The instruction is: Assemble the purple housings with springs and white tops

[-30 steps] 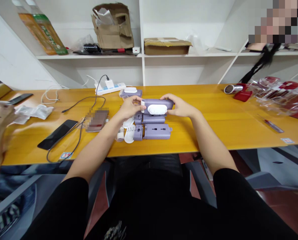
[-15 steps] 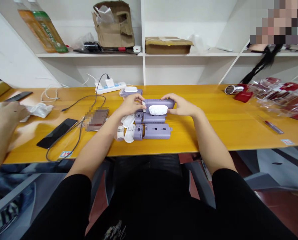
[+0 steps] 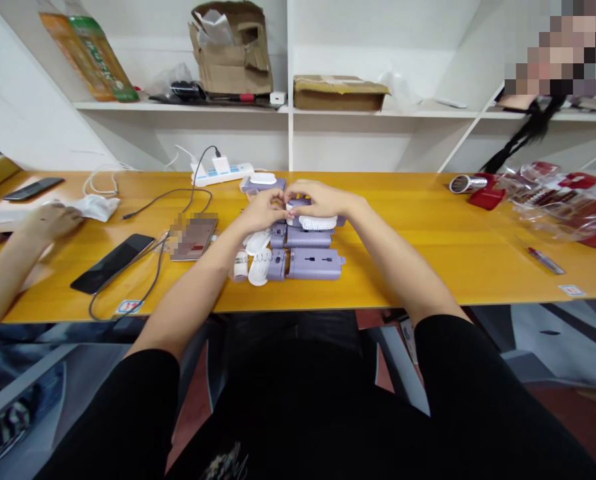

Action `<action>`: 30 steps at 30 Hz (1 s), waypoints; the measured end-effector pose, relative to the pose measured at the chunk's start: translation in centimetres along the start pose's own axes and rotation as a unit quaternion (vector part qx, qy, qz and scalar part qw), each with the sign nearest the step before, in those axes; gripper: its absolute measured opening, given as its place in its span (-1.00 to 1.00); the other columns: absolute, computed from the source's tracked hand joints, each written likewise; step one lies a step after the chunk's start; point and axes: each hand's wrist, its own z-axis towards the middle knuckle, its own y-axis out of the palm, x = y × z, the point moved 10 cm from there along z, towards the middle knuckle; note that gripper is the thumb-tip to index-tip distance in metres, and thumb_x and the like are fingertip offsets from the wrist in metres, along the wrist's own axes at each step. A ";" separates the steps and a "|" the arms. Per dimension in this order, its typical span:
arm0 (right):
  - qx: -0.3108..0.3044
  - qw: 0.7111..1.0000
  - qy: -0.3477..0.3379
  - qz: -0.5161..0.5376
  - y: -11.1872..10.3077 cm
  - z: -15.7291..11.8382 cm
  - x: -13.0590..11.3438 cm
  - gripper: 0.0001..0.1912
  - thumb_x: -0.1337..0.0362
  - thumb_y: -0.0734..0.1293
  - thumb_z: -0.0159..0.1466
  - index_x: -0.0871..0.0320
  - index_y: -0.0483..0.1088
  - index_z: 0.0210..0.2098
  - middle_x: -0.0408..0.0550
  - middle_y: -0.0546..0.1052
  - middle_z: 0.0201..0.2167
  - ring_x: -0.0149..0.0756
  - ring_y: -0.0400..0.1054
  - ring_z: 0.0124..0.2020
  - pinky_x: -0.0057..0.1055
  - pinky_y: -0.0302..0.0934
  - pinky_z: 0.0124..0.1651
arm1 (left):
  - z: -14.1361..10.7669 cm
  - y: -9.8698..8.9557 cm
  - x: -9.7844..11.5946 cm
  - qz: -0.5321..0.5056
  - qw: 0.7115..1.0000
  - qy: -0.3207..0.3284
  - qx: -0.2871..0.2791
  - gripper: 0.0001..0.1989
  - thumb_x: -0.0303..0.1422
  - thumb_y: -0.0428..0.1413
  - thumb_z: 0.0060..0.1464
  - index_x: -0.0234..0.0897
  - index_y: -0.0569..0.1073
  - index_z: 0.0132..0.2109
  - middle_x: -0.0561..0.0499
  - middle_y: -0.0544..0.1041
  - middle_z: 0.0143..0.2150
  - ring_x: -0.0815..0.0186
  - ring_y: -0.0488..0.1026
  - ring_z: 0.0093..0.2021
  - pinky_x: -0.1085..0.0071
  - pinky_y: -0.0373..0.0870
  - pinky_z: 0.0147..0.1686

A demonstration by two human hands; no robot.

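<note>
A purple plastic casing with a white bristled pad is between my hands above the table. My left hand pinches its left end, where a pale edge shows. My right hand arches over the casing from above, its fingertips closed at that same left end, close to my left fingertips. What lies under my right palm is hidden. Just below sit another purple casing and a nearer purple casing with two dark marks. Beside them are smaller purple pieces and white oval parts with coiled wire.
Another purple piece with a white top lies behind, near a power strip. Left are a phone, a cable and another person's hand. Right are a screwdriver, a round metal-ended tool and bagged red parts.
My right hand has moved left from the casing's right end, over its top, to its left end. My left hand keeps its place. The other person's hand has shifted right.
</note>
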 end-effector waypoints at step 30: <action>0.024 0.990 0.137 -0.015 -1.6 -1.1 2.0 -0.46 -0.04 0.66 0.34 0.10 0.64 0.17 0.17 0.82 0.07 0.15 0.66 0.11 0.01 0.50 0.27 | -0.7 -1.9 1.5 0.018 0.998 -0.028 0.061 -0.54 -0.44 0.55 0.04 -0.25 0.66 0.08 -0.06 0.73 -0.07 0.11 0.73 0.00 0.02 0.73 0.26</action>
